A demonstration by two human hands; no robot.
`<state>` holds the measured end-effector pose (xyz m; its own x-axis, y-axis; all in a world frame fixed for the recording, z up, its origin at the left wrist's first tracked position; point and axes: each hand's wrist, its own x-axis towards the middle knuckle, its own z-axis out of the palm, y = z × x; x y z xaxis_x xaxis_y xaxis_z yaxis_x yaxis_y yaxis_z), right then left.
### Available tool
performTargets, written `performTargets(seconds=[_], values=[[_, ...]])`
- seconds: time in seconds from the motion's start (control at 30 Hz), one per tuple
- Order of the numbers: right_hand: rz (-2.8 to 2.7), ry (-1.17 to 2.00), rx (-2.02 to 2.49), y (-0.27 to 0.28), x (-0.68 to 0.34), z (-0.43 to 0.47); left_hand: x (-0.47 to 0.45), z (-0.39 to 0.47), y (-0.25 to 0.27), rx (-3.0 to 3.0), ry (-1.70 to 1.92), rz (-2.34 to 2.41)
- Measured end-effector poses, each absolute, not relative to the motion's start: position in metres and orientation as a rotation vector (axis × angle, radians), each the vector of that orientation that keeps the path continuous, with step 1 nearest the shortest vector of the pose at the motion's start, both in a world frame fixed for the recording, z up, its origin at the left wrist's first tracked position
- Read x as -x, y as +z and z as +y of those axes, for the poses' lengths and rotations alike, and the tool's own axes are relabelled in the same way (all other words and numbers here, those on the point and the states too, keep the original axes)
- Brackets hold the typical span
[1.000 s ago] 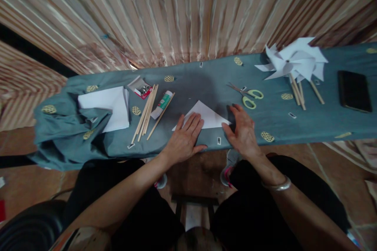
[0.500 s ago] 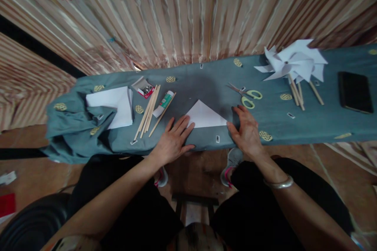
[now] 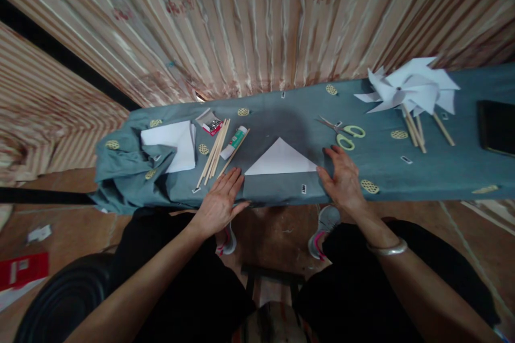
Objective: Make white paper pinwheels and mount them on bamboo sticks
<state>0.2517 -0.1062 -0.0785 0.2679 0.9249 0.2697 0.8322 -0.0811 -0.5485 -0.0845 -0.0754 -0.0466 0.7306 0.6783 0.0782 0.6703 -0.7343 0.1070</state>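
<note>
A white sheet of paper (image 3: 281, 159), folded into a triangle with its point away from me, lies on the blue-grey cloth (image 3: 273, 190). My left hand (image 3: 221, 198) rests flat just off its left corner, fingers stretched out. At the right corner, my right hand (image 3: 344, 179) touches the paper with its thumb, the fingers spread on the cloth. Scissors (image 3: 346, 136) with light green handles lie partly open beyond the right hand. Left of the paper are a glue stick (image 3: 235, 142) and several thin wooden sticks (image 3: 215, 153).
A small box of metal pins (image 3: 211, 122) lies behind the sticks. Farther left is a stack of white paper (image 3: 183, 144), partly under bunched cloth. White paper pinwheels (image 3: 414, 86) on sticks lie at the right, near a dark flat object (image 3: 497, 126). A pleated curtain (image 3: 257, 27) hangs behind.
My left hand has slid left, off the folded paper, uncovering its left corner. The right hand stays at the right corner. The whole view has shifted slightly.
</note>
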Motion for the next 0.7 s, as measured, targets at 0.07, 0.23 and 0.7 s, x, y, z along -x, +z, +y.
performTargets(seconds=[0.07, 0.23, 0.7], values=[[-1.600, 0.224, 1.877, -0.073, -0.255, -0.104, 0.085, -0.076, -0.045, -2.830, 0.198, 1.131], [-1.564, 0.209, 1.786, -0.060, -0.259, -0.093, 0.075, -0.070, -0.036, -2.779, 0.363, 1.155], [-1.641, 0.282, 1.942, -0.073, -0.278, -0.100, 0.066, -0.072, -0.045, -2.753, 0.263, 1.024]])
